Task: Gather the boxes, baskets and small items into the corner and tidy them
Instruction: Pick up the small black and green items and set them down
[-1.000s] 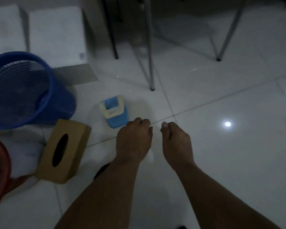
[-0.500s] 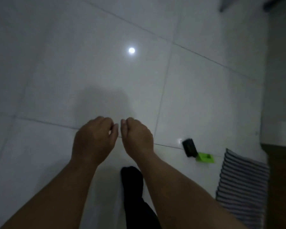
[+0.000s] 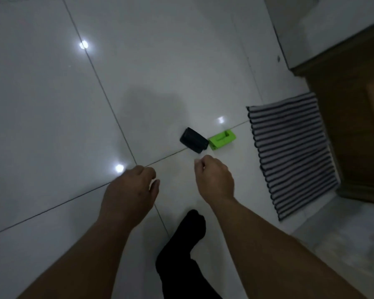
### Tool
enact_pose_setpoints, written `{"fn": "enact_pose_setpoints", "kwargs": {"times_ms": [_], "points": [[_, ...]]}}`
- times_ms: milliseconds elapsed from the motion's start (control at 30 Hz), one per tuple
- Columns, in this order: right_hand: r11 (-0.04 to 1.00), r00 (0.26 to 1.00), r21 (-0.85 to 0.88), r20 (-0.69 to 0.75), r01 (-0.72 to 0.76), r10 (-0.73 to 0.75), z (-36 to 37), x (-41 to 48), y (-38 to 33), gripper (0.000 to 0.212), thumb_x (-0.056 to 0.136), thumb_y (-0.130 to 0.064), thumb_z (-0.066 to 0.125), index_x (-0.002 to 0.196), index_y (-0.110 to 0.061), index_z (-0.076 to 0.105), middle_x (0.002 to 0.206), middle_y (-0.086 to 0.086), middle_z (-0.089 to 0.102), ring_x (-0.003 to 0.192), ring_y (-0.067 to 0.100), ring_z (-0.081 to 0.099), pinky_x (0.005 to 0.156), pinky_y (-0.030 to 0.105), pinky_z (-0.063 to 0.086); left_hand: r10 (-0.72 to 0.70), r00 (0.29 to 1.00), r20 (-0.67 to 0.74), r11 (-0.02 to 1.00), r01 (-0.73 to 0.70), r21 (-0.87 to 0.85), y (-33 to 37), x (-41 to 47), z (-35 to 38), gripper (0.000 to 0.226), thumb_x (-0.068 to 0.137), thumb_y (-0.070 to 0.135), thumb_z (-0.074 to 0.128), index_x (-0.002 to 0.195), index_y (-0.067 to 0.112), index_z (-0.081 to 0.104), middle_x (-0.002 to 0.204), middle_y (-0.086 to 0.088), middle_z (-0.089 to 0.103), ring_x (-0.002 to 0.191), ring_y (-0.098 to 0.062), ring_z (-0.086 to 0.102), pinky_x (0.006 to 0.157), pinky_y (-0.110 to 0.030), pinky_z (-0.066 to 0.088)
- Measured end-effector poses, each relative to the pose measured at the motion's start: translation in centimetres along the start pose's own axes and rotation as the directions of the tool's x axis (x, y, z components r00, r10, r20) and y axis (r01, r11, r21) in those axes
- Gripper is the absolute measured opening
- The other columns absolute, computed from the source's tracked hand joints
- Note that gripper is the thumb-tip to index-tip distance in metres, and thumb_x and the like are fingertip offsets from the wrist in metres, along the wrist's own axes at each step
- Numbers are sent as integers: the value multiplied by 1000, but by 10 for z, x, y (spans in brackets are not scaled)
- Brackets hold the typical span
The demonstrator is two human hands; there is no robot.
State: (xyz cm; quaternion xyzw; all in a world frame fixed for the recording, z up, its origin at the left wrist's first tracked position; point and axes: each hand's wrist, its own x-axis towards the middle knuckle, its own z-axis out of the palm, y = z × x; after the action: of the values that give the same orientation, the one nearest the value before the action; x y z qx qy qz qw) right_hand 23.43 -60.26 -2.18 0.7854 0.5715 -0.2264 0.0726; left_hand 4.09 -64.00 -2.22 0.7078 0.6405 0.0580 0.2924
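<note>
Hands have parted: left hand (image 3: 130,195) hangs back, right hand (image 3: 214,180) nears the small black box (image 3: 193,140) touching the green plastic box (image 3: 221,139) on the white tiled floor (image 3: 52,104), both grips loosely curled, empty, apparently readying a pickup.

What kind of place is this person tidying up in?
Most likely a room in a home, dimly lit. The signs: a glossy white tiled floor, a striped mat lying by brown woodwork, and a black item and a green item left on the floor.

Home interior: glossy tiled floor (image 3: 52,104), striped mat (image 3: 289,152) (by wooden door (image 3: 354,126)).
</note>
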Motion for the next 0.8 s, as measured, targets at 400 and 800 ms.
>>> {"fn": "enact_pose_setpoints", "kwargs": {"times_ms": [400, 800], "points": [[997, 980, -65, 190, -46, 57, -14, 96, 75, 24, 98, -34, 47, 115, -23, 60, 120, 9, 56, 106, 32, 54, 76, 34, 41, 130, 941, 311, 932, -223, 285, 73, 133, 45, 35, 96, 34, 45, 127, 18, 50, 119, -6, 58, 103, -26, 54, 77, -37, 47], [642, 895, -659, 435, 391, -99, 33, 178, 98, 60, 86, -24, 60, 142, -18, 39, 144, 9, 39, 135, 37, 24, 109, 66, 13, 310, 849, 428, 670, -514, 536, 73, 218, 135, 34, 96, 25, 39, 125, 12, 49, 121, -13, 49, 108, -32, 47, 87, -41, 36]]}}
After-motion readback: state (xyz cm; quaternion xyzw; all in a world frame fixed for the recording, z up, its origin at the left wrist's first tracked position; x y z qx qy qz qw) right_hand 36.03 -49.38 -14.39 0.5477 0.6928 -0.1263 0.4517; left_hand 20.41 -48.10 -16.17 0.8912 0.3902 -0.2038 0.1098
